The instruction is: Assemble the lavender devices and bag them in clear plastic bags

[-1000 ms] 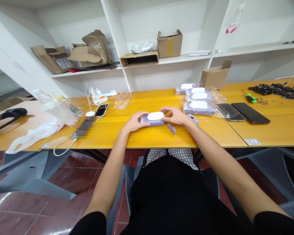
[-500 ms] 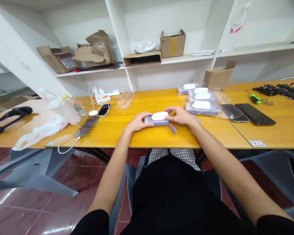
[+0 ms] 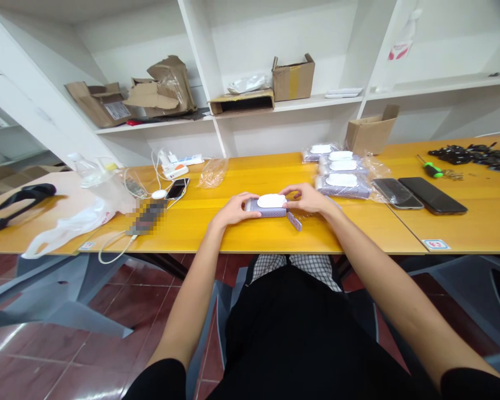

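A small purple device (image 3: 266, 209) with a white oval pad (image 3: 271, 200) on top lies on the yellow table (image 3: 250, 236) in front of me. My left hand (image 3: 232, 209) grips its left end, fingers curled round it. My right hand (image 3: 306, 198) holds its right end, fingertips on the white pad. A small purple part (image 3: 294, 220) lies on the table just below my right hand.
Several bagged purple devices (image 3: 337, 172) are piled to the right, then two dark phones (image 3: 416, 193) and a green-handled screwdriver (image 3: 430, 166). To the left lie a phone (image 3: 175, 188), cables, a power strip (image 3: 175, 165) and a white plastic bag (image 3: 73, 219). Cardboard boxes (image 3: 292, 76) fill the shelves behind.
Both hands have stayed on the purple device. The view has shifted slightly; the hands and device sit almost where they were.
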`<state>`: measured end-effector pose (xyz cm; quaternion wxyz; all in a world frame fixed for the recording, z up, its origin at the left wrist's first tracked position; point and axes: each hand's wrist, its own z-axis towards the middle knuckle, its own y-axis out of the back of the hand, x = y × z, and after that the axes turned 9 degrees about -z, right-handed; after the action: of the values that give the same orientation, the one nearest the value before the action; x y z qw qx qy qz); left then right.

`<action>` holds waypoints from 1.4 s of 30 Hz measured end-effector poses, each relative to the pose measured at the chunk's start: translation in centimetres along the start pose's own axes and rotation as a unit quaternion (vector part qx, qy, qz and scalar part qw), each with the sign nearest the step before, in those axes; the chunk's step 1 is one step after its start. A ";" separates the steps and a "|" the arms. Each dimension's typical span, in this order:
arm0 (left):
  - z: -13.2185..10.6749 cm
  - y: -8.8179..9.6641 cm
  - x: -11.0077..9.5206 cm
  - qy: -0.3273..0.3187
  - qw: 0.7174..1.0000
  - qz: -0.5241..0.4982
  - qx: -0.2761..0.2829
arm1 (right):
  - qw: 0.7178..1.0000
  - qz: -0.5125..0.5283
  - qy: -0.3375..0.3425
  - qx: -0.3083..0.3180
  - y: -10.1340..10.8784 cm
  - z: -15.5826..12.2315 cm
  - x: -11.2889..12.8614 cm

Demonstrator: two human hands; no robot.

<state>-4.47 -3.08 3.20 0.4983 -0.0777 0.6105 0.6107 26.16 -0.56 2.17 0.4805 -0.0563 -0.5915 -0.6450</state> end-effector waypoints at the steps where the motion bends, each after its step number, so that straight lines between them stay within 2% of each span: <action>1: 0.0 0.0 0.0 0.001 1.000 -0.005 -0.001 | 1.000 0.001 -0.001 -0.001 -0.1 0.0 0.0; 8: 0.2 0.2 0.3 -0.008 1.000 -0.017 -0.005 | 1.000 -0.008 0.009 -0.020 -0.5 0.4 0.1; 14: 0.3 0.0 0.3 0.001 1.000 0.025 -0.013 | 0.998 -0.034 0.006 -0.046 -0.5 0.4 0.1; 23: 0.7 -0.8 -0.6 -0.006 0.997 0.068 -0.038 | 0.999 -0.004 0.001 -0.049 -0.5 0.6 0.5; 29: 0.8 -1.0 -1.2 -0.002 0.999 0.040 -0.028 | 0.999 0.038 -0.009 -0.035 -0.2 0.6 0.2; 42: 0.9 -1.1 -1.8 0.027 0.999 0.021 -0.029 | 0.997 0.049 -0.024 -0.048 -0.2 0.7 -0.1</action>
<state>-2.39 -3.55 3.96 0.4666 -0.0957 0.6072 0.6360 25.74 0.04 2.15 0.4941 -0.1232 -0.5678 -0.6468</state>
